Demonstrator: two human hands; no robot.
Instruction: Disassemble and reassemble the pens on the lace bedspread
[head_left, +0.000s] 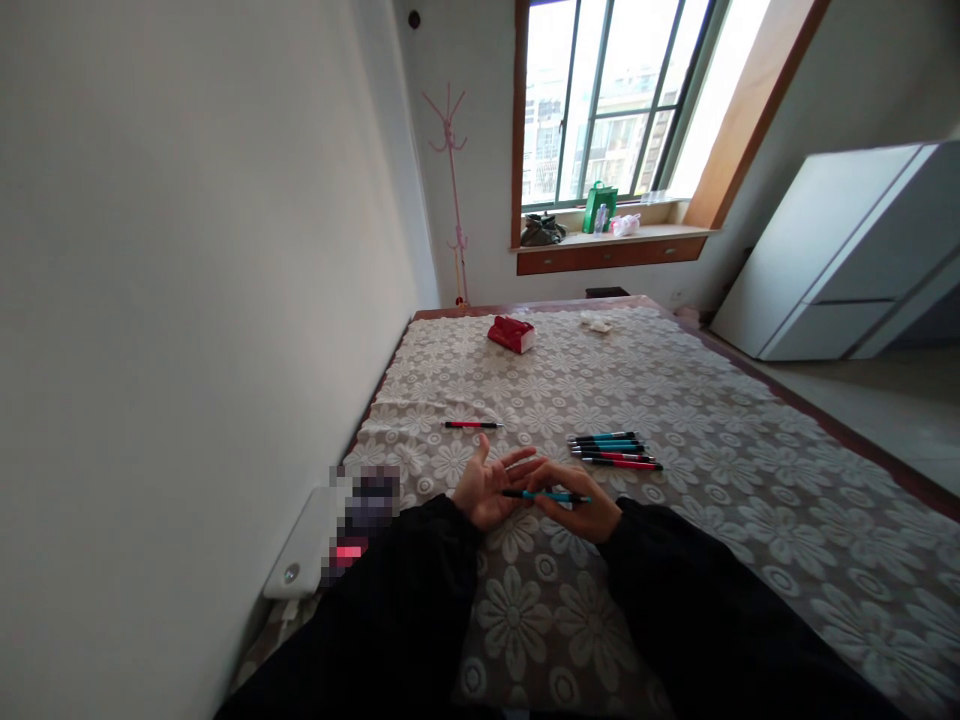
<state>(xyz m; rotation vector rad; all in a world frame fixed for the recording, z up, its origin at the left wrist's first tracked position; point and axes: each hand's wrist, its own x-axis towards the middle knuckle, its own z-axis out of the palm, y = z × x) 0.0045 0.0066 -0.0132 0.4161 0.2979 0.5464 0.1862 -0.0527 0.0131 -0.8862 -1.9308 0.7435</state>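
Observation:
My right hand (577,505) grips a teal and black pen (551,496) that lies level, pointing left. The pen's dark tip rests on the upturned palm of my left hand (484,490), whose fingers are spread apart. Both hands hover just over a table with a floral lace cloth (675,400). Beyond my right hand, several teal and red pens (615,450) lie side by side. A single red and black pen (472,425) lies apart, farther away than my left hand.
A red box (511,333) and a small white item (598,322) sit at the table's far end. A white device (304,545) lies at the left edge against the wall. A white cabinet (840,250) stands at right, a pink coat stand (450,180) in the corner.

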